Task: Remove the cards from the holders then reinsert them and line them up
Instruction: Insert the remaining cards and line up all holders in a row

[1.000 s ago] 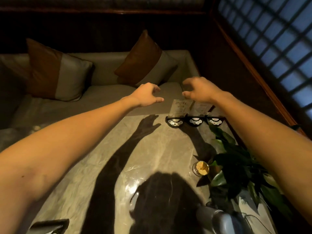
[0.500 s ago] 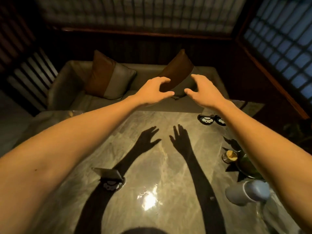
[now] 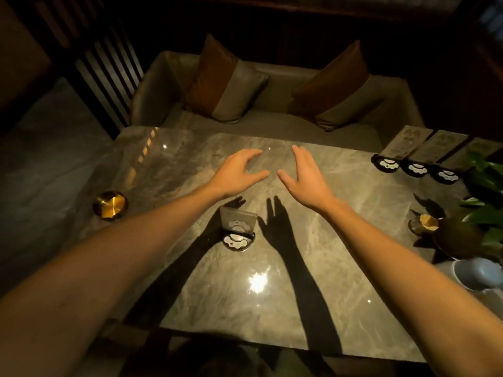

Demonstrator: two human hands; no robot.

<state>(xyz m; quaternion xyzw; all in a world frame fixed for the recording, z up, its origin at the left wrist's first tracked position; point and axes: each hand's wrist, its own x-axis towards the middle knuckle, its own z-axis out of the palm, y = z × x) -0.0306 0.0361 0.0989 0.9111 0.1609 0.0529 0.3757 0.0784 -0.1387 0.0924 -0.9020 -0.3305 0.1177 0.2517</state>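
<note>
While both bare arms are being stretched forward over the marble table (image 3: 206, 289), nothing is being held in either hand. The left hand (image 3: 236, 172) is being kept above the table with its fingers spread and curved, empty, and the right hand (image 3: 307, 177) is being kept just beside it, flat, with the fingers open and the thumb pointing toward the left thumb; the two thumbs are near but apart. Dark shadows of both hands are being cast on the table, nearer to the person than the hands themselves.

One card holder (image 3: 238, 240) with a clear card (image 3: 238, 219) standing in it is being seen at the middle of the table, between the two forearms. Three more card holders (image 3: 416, 168) are being seen in a row at the far right edge of the table, touching or nearly touching one another, each with a printed card (image 3: 408, 142) leaning back in it. A gold round object (image 3: 110, 205) is lying at the left edge of the table. A green plant (image 3: 481, 202) and a pale cup (image 3: 477, 273) are being seen at the right edge. Behind the table, two cushions (image 3: 226, 83) are resting on a grey sofa (image 3: 272, 115).
</note>
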